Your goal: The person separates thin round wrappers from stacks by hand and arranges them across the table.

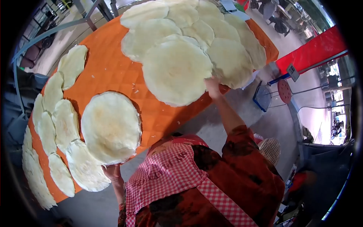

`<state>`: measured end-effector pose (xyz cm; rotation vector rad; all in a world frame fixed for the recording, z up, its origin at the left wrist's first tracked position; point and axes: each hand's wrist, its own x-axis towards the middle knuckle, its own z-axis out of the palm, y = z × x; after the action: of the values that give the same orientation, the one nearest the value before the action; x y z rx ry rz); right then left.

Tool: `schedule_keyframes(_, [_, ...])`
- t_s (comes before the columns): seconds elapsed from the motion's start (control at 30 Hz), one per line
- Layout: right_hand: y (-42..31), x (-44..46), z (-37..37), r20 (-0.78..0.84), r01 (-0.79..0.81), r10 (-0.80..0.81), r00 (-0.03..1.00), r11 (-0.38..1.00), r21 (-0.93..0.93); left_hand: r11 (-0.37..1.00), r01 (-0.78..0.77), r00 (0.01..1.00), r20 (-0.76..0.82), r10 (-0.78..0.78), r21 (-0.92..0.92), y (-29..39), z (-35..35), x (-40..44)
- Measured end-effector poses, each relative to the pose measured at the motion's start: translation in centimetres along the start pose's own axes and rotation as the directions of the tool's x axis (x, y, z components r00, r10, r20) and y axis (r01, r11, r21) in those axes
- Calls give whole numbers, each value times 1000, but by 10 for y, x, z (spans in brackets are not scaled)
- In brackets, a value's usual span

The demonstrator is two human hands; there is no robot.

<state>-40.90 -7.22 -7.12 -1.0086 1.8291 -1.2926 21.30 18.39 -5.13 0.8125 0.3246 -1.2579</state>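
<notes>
A large round flatbread (177,70), pale and floury, lies at the near edge of the orange table, overlapping others behind it. My right hand (213,87) is closed at its right rim, the fingertips pinching the edge. To the left, a thick round stack of flatbreads (110,126) sits near the table's front edge. My left hand (112,173) touches the bottom edge of this stack, beside a ragged flatbread (87,168). Its fingers are partly hidden under the bread, so their grip does not show.
Several overlapping flatbreads (151,36) cover the table's far side, and smaller pieces (64,121) lie along its left. Crumbs dot the orange quilted cover (106,68). A red round stool (284,91) and a blue-framed stool (262,97) stand on the right. A metal frame (53,30) rises at upper left.
</notes>
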Motion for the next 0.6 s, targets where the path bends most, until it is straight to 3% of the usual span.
schedule_keyframes(0.03, [-7,6,9,-9,87,-87,996,996,-36,1000,-1,1000,-6,1,27,0,-2,5])
schedule_keyframes(0.1, [-25,2,7,16,77,-78,997,997,24,998,7,1000,12,-8,66,1,-10,13])
schedule_keyframes(0.13, [-78,-16,-5,57,-23,16,998,993,117,990,-31,997,-59,39,134,6,-22,21])
schedule_keyframes(0.17, [-106,-26,-10,109,-125,104,989,971,204,991,-16,1000,7,15,130,1,-18,19])
schedule_keyframes(0.2, [-81,-13,-22,101,105,-156,982,914,393,992,-2,997,71,-7,123,-4,-12,17])
schedule_keyframes(0.23, [-98,-23,-47,171,49,-164,972,845,533,990,56,954,286,-92,131,2,-29,25])
schedule_keyframes(0.27, [-105,-28,-68,134,73,-170,976,843,533,983,107,855,490,-167,148,8,-47,35])
schedule_keyframes(0.3, [-87,-16,-91,145,62,-156,977,861,504,988,37,904,417,-98,152,4,-43,31])
schedule_keyframes(0.33, [-51,9,-126,88,105,-111,990,992,74,992,10,927,372,-56,124,-1,-35,27])
schedule_keyframes(0.37, [-27,29,-149,11,102,-105,994,921,-375,995,10,921,386,-49,101,-4,-29,24])
schedule_keyframes(0.4, [-27,19,-148,-157,20,-165,974,750,-661,997,10,918,395,-41,79,-5,-25,19])
schedule_keyframes(0.43, [-25,3,-145,-283,-110,-278,918,507,-855,992,-1,939,341,-42,126,-10,-10,7])
schedule_keyframes(0.47, [3,8,-152,-163,114,-514,842,464,-878,989,-61,965,263,24,134,-15,-9,7])
schedule_keyframes(0.5, [-12,-5,-133,-141,256,-543,828,589,-767,985,-19,924,379,-48,172,-23,29,-20])
schedule_keyframes(0.53, [-51,-38,-93,-131,246,-449,884,686,-685,988,4,936,347,-57,153,-19,20,-14])
schedule_keyframes(0.57, [-72,-70,-48,51,382,-408,911,795,-471,996,43,957,283,-63,76,-13,3,1])
schedule_keyframes(0.6, [-90,-104,-3,231,442,-394,890,869,-221,992,124,927,355,-125,27,-8,-5,10])
